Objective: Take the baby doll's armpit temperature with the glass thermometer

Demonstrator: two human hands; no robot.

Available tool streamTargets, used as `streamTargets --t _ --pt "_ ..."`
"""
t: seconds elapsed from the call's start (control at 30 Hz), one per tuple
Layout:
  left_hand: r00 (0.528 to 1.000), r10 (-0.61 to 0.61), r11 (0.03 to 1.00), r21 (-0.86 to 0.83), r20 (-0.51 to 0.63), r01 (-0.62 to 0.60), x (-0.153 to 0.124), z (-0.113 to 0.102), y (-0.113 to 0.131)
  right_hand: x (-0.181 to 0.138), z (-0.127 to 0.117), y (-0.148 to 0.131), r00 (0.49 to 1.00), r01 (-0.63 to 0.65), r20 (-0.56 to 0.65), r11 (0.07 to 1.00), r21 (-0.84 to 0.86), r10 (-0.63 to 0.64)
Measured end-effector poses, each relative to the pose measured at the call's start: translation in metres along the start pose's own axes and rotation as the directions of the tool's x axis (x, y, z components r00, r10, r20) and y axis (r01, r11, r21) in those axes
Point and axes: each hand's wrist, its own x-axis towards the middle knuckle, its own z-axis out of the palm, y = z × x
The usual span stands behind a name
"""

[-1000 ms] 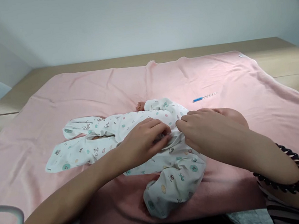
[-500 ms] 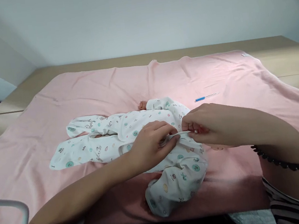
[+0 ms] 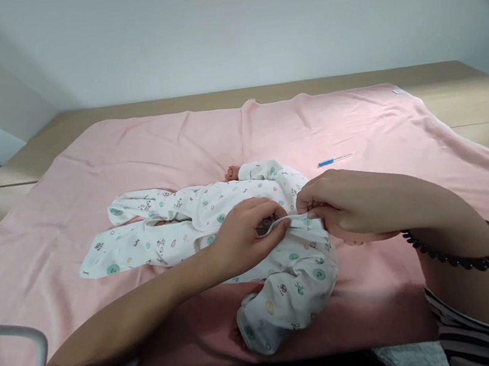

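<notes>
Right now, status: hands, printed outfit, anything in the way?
Left hand and right hand pinching printed outfit at one edge. Outfit lying over pink blanket. Blue-ended stick beyond right hand, touching neither; nothing visibly in the way.

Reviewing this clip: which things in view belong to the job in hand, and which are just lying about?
Seemingly in the job:
printed baby clothes, edge pinched by the left hand and right hand;
pink blanket, spread beneath.

Seemingly just about:
blue-ended stick, on the blanket;
pale bent tube, lower left.
</notes>
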Motion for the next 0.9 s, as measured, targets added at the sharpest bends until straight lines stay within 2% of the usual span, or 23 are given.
streamTargets --t 0.1,0.17,0.33,0.5,0.77,0.9 --pt "1.0 0.013 1.0 -0.007 0.001 -0.013 0.0 0.0 0.0 0.002 0.001 0.001 0.995 0.098 -0.022 0.993 -0.059 -0.099" --pt "1.0 0.019 1.0 -0.005 0.005 -0.019 0.0 0.001 -0.001 0.003 0.002 0.004 0.993 0.113 -0.004 0.991 -0.076 -0.114" --pt "0.999 0.023 0.999 0.032 0.029 -0.024 0.0 0.0 -0.001 0.009 0.006 0.013 0.995 0.102 0.014 0.991 -0.09 -0.101" --pt "0.999 0.029 0.998 0.063 0.027 -0.03 0.001 0.0 -0.001 0.01 0.014 0.018 0.991 0.06 -0.111 0.991 -0.116 -0.073" --pt "1.0 0.017 0.996 0.092 0.007 -0.018 -0.001 0.001 -0.001 0.002 0.014 0.008 0.986 -0.004 -0.167 0.981 -0.196 -0.029" --pt "1.0 -0.003 0.995 0.1 0.004 0.002 -0.001 0.0 0.0 0.002 0.013 0.005 0.989 -0.009 -0.148 0.978 -0.208 -0.022"
